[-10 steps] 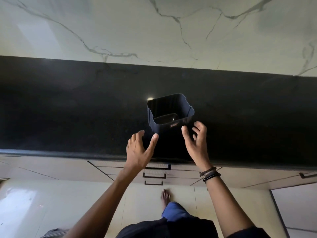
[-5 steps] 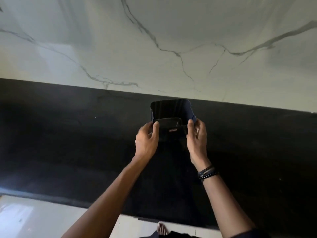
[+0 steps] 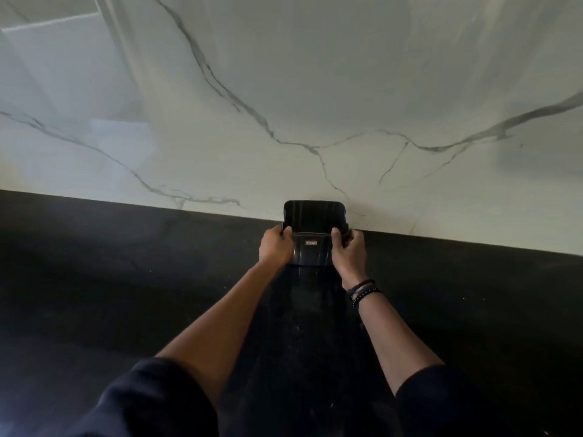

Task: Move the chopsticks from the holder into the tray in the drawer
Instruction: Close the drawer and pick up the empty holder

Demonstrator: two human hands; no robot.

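Here, just below mid-frame, the left grip clamps one side of the holder and the right grip the other, at the back of the dark table against the marble wall. No chopsticks show inside, and the drawer and tray are out of frame. The holder seems to be getting placed or fetched, so next calls for a steady two-handed move, with nothing in the way.

Black countertop, faintly speckled, meets white marble wall with grey veins.
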